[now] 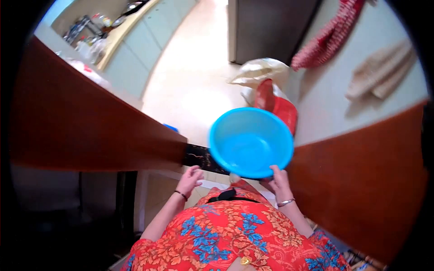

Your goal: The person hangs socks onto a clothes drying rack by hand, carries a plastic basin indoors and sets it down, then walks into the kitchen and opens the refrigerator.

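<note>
A round blue plastic basin (246, 142) is held out in front of my body, its inside facing up and nothing visible in it. My right hand (279, 183) grips the near right rim, thumb over the edge and the other fingers underneath. My left hand (190, 179) hangs apart from the basin, to its lower left, with fingers loosely curled and spread, holding nothing. A dark bracelet circles the left wrist and a silver bangle the right.
Brown wooden door frames (104, 122) flank me, with a dark threshold (199, 156) between. Beyond lie a pale floor (185, 67), a cluttered counter (120, 38), a grey fridge-like cabinet (271, 29), a pale sack (260, 70) and a red bag-like item (282, 110). Cloths hang on the right wall.
</note>
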Action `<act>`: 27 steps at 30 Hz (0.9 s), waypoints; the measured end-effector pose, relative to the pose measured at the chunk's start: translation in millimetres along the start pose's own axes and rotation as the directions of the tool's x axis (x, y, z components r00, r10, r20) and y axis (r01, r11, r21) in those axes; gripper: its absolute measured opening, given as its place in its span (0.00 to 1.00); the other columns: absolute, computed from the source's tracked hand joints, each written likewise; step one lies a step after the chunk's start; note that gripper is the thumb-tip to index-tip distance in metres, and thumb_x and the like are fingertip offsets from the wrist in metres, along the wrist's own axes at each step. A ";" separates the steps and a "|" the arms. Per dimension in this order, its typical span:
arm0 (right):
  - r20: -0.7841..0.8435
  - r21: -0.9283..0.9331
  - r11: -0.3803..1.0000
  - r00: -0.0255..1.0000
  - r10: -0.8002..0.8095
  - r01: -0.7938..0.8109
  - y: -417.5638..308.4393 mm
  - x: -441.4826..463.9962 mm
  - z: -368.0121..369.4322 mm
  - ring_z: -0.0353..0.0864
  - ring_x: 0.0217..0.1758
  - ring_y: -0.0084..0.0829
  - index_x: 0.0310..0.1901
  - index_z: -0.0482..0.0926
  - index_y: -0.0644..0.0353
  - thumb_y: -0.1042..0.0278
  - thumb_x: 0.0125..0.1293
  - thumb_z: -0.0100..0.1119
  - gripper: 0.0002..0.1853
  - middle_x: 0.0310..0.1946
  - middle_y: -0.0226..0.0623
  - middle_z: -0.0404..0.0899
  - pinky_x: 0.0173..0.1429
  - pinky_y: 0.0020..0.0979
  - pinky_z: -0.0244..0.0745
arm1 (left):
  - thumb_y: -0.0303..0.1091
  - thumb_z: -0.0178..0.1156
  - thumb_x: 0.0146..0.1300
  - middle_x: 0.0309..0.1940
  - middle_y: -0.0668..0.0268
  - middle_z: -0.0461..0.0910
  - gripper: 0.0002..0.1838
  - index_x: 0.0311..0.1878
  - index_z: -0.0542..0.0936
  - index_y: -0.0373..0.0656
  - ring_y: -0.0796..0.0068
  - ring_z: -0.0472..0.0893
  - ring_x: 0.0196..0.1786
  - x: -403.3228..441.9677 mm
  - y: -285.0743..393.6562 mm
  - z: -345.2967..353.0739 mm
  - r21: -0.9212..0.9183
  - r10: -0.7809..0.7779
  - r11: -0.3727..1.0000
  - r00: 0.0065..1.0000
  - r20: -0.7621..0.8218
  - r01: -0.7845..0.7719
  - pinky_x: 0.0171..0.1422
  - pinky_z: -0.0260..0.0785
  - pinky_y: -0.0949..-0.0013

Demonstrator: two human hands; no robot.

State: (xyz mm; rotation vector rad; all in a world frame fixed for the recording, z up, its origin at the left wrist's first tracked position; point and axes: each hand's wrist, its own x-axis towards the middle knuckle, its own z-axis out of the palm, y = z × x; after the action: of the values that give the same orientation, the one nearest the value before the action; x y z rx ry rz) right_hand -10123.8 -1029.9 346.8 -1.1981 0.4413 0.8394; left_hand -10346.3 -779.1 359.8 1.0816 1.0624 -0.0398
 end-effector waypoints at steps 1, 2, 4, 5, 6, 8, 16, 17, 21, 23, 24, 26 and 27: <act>-0.020 0.006 0.999 0.999 -0.044 0.044 -8.4 18.7 1.7 0.80 0.39 0.38 0.48 0.70 0.69 0.70 0.57 0.54 0.18 0.42 0.43 0.76 0.35 0.37 0.80 | 0.41 0.58 0.61 0.46 0.63 0.72 0.27 0.60 0.65 0.41 0.74 0.75 0.45 8.5 4.9 -2.7 0.087 -0.003 0.996 1.000 0.013 0.002 0.43 0.70 0.73; -0.042 0.011 0.996 0.995 -0.093 0.093 -18.3 40.7 -1.4 0.80 0.41 0.38 0.49 0.69 0.70 0.71 0.57 0.54 0.18 0.45 0.44 0.75 0.34 0.38 0.80 | 0.41 0.59 0.60 0.44 0.63 0.75 0.27 0.59 0.66 0.39 0.75 0.75 0.44 8.9 21.7 0.3 0.165 -0.025 0.986 0.999 0.046 0.017 0.44 0.70 0.74; -0.113 0.088 0.960 0.960 -0.255 0.265 -26.7 93.9 -12.4 0.78 0.45 0.38 0.51 0.69 0.66 0.67 0.59 0.57 0.20 0.47 0.45 0.74 0.40 0.41 0.78 | 0.40 0.59 0.60 0.43 0.61 0.76 0.25 0.57 0.67 0.37 0.74 0.76 0.44 27.8 37.6 -2.6 0.322 -0.006 0.947 0.996 0.094 -0.025 0.48 0.70 0.73; -0.181 0.087 0.952 0.945 -0.273 0.292 -35.0 108.0 -12.2 0.76 0.46 0.37 0.51 0.69 0.64 0.63 0.59 0.58 0.21 0.47 0.45 0.73 0.43 0.42 0.76 | 0.40 0.59 0.60 0.43 0.61 0.76 0.25 0.57 0.67 0.37 0.74 0.76 0.44 34.8 43.8 -4.9 0.315 -0.005 0.949 0.998 0.065 -0.016 0.48 0.70 0.73; -0.251 0.082 0.943 0.922 -0.294 0.323 -45.2 121.6 -13.9 0.75 0.47 0.36 0.52 0.69 0.62 0.58 0.60 0.59 0.22 0.47 0.45 0.73 0.46 0.43 0.75 | 0.40 0.59 0.60 0.44 0.61 0.77 0.24 0.56 0.69 0.36 0.74 0.76 0.45 42.7 50.1 -6.6 0.372 0.036 0.927 0.999 0.021 -0.041 0.50 0.69 0.72; -0.323 0.083 0.986 0.940 -0.113 0.147 -50.2 174.3 -54.5 0.71 0.46 0.32 0.52 0.69 0.59 0.50 0.60 0.59 0.25 0.45 0.44 0.72 0.50 0.44 0.70 | 0.39 0.59 0.59 0.46 0.60 0.77 0.23 0.53 0.71 0.34 0.73 0.76 0.49 51.7 74.7 -6.5 0.394 0.096 0.915 0.995 -0.020 -0.080 0.56 0.67 0.70; -0.500 -0.230 0.972 0.863 -0.071 -0.053 -67.2 251.1 -28.7 0.65 0.12 0.27 0.30 0.61 0.57 0.50 0.62 0.56 0.20 0.17 0.31 0.61 0.12 0.25 0.65 | 0.38 0.60 0.60 0.44 0.65 0.77 0.21 0.53 0.72 0.37 0.78 0.75 0.47 136.2 115.6 -55.0 0.344 0.043 0.938 0.999 0.011 -0.044 0.52 0.69 0.73; -0.471 -0.185 0.979 0.882 -0.012 -0.085 -67.7 258.6 -30.2 0.65 0.12 0.28 0.28 0.62 0.57 0.51 0.62 0.56 0.19 0.16 0.32 0.61 0.12 0.26 0.65 | 0.38 0.59 0.60 0.44 0.65 0.77 0.21 0.53 0.72 0.37 0.78 0.75 0.47 147.2 126.6 -62.0 0.326 0.026 0.945 0.999 0.035 -0.036 0.52 0.69 0.73; -0.492 -0.293 0.899 0.858 0.151 -0.326 -50.0 302.6 -27.4 0.71 0.17 0.34 0.33 0.67 0.56 0.53 0.63 0.53 0.14 0.15 0.37 0.64 0.18 0.38 0.69 | 0.38 0.59 0.60 0.44 0.64 0.77 0.22 0.55 0.70 0.37 0.77 0.75 0.47 204.2 156.0 -103.6 0.321 0.117 0.935 0.986 0.121 -0.150 0.53 0.68 0.73; -0.319 -0.602 0.764 0.947 0.034 -0.231 -54.9 314.5 31.3 0.73 0.20 0.36 0.33 0.69 0.59 0.55 0.63 0.53 0.14 0.18 0.39 0.68 0.22 0.37 0.71 | 0.44 0.58 0.61 0.49 0.60 0.75 0.27 0.57 0.68 0.36 0.73 0.74 0.52 202.5 212.6 -112.5 0.332 0.095 0.932 0.981 0.170 -0.148 0.58 0.66 0.71; -0.127 -0.840 0.532 0.992 -0.010 -0.102 -54.2 310.8 66.8 0.75 0.23 0.37 0.34 0.72 0.62 0.56 0.62 0.53 0.14 0.21 0.42 0.72 0.27 0.37 0.72 | 0.46 0.57 0.61 0.51 0.59 0.74 0.28 0.58 0.68 0.35 0.71 0.73 0.54 208.4 229.4 -119.8 0.310 0.088 0.939 0.976 0.197 -0.147 0.60 0.64 0.71; 0.245 -0.966 -0.062 0.966 0.081 0.250 -57.1 311.0 128.8 0.80 0.29 0.40 0.35 0.78 0.68 0.60 0.60 0.53 0.16 0.27 0.47 0.80 0.35 0.35 0.74 | 0.47 0.55 0.62 0.54 0.58 0.73 0.30 0.60 0.66 0.36 0.71 0.71 0.57 226.0 252.0 -132.8 0.329 0.059 0.933 0.964 0.258 -0.145 0.62 0.61 0.71; 0.037 -0.925 0.378 0.982 0.186 -0.037 -21.6 344.1 132.1 0.81 0.38 0.41 0.41 0.79 0.66 0.58 0.58 0.56 0.18 0.37 0.50 0.81 0.45 0.33 0.73 | 0.47 0.55 0.63 0.54 0.59 0.73 0.29 0.60 0.66 0.36 0.72 0.71 0.57 229.8 267.7 -137.0 0.323 0.046 0.935 0.954 0.297 -0.146 0.62 0.61 0.72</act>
State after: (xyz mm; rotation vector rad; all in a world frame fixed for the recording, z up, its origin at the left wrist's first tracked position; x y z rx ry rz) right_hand -9906.4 -794.8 163.1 -2.1648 -0.1523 1.3647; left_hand -10183.2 -437.9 373.5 1.3943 0.7532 -0.3033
